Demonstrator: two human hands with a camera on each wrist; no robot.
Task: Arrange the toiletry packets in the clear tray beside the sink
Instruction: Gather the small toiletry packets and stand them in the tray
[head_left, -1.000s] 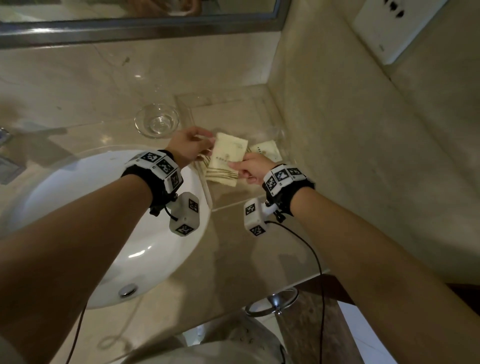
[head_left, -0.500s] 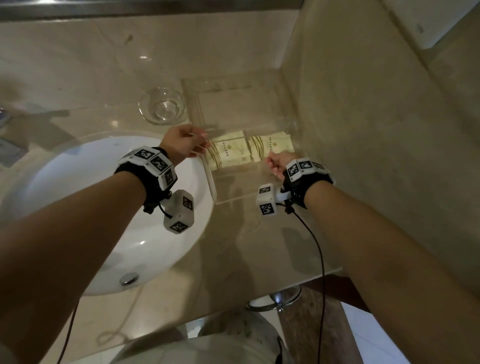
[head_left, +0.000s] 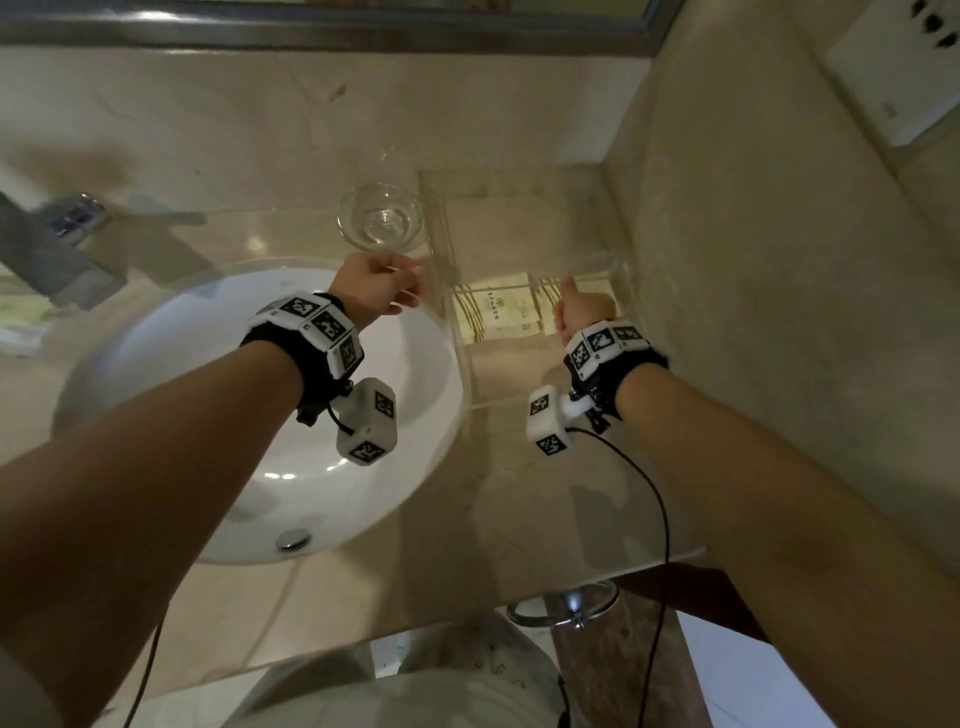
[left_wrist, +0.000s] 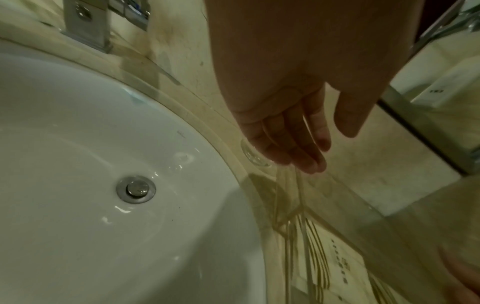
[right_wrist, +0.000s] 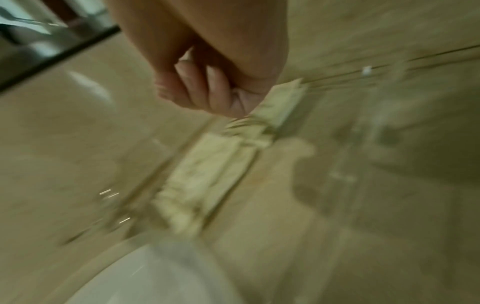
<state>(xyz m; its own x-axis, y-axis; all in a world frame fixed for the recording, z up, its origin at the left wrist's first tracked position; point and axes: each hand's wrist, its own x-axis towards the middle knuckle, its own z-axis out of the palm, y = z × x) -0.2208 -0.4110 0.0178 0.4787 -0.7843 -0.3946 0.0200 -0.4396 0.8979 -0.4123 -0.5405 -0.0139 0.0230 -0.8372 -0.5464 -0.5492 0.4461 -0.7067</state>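
Two cream toiletry packets with gold stripes lie flat side by side in the near part of the clear tray (head_left: 519, 228). The left packet (head_left: 493, 312) shows in full, and its stripes appear in the left wrist view (left_wrist: 335, 267). The right packet (head_left: 597, 288) is partly hidden behind my right hand (head_left: 582, 312). That hand hovers over it with fingers (right_wrist: 207, 90) curled into the palm, thumb up, holding nothing. My left hand (head_left: 384, 286) is at the tray's left wall with relaxed, nearly straight fingers (left_wrist: 298, 148). Whether they touch the wall is unclear. The right wrist view is blurred.
The white sink basin (head_left: 260, 415) lies left of the tray, with its drain (left_wrist: 136, 189) and a faucet (head_left: 47, 249) at the far left. A small glass bowl (head_left: 379, 218) stands behind my left hand. A stone wall (head_left: 779, 312) closes the right side.
A second ago both hands held a packet above the tray. The packets now lie flat in it, both hands have let go, and the right hand has curled up.
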